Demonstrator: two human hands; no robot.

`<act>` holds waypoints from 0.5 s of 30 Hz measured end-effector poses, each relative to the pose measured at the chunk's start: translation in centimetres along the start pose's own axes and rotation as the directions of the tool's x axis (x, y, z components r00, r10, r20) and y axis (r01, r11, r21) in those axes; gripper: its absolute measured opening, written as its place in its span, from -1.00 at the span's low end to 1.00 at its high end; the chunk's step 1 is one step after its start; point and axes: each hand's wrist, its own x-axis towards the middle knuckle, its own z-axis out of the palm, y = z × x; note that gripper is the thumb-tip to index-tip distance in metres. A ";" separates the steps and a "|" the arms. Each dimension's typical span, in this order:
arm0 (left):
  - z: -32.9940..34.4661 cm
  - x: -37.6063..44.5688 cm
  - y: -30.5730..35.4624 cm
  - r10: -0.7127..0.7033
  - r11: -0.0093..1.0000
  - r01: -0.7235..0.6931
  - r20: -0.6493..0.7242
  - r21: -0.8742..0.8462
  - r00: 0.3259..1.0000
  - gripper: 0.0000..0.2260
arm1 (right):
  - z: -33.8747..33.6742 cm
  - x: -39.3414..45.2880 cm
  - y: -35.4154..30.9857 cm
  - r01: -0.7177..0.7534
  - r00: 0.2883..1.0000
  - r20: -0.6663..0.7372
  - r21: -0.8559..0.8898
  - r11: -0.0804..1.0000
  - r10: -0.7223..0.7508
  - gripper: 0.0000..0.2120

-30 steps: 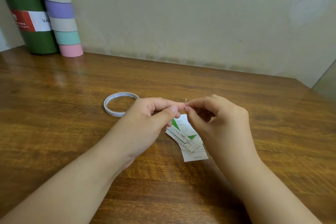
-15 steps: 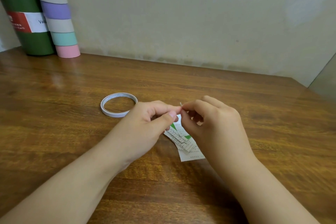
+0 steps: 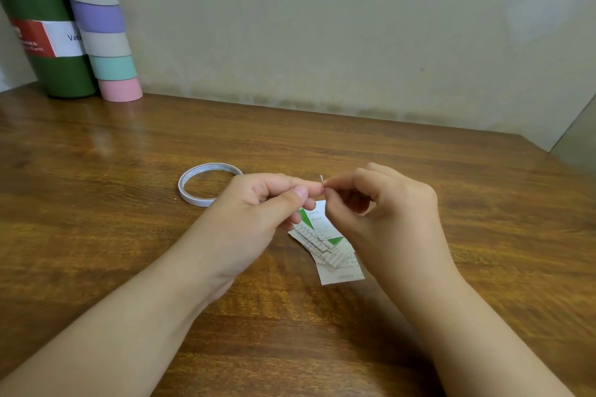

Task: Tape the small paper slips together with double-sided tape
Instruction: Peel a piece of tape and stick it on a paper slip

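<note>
The fingers [image 3: 309, 185] of the left hand [image 3: 254, 213] are curled in, thumb and forefinger pressed together at their tips, and the fingers of the right hand [image 3: 390, 219] are curled the same way, with thumb and forefinger meeting right against the left ones. Between the two pinches stands a tiny pale scrap of tape [image 3: 321, 179], its upper end sticking up just above the fingertips; it is too small to tell which hand grips it more firmly, or whether it is tape or backing. Both hands hover above the worktop [image 3: 451, 267], their forearms reaching in from the lower edge of the head view.

Just below the pinching fingers, and partly hidden by them, the paper slips [image 3: 329, 245] lie on the worktop in a fanned, overlapping pile; they are white with small printed text, and some show green corners. The roll of double-sided tape [image 3: 206, 184], a thin white ring, lies flat on the worktop near the left hand, its near right edge hidden behind the knuckles.

At the far left corner, against the wall [image 3: 354, 26], a dark green flask [image 3: 42, 42] with a red and white label stands upright, touching a tall tube [image 3: 100, 29] banded in teal, grey, purple and pink.
</note>
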 end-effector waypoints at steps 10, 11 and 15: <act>0.1 -0.2 0.0 -0.030 0.999 0.030 0.048 -0.012 0.998 -0.75 | 0.1 -0.1 0.0 0.123 0.992 0.014 -0.234 0.965 -0.123 -0.75; 0.1 -0.2 0.0 -0.030 1.000 0.030 0.046 -0.006 0.998 -0.75 | 0.2 -0.2 0.0 0.124 0.992 0.014 -0.254 0.959 -0.124 -0.74; 0.2 -0.4 0.1 -0.043 0.999 0.042 0.049 0.025 0.998 -0.76 | 0.4 -0.3 -0.2 0.111 0.993 -0.004 -0.278 0.954 -0.117 -0.74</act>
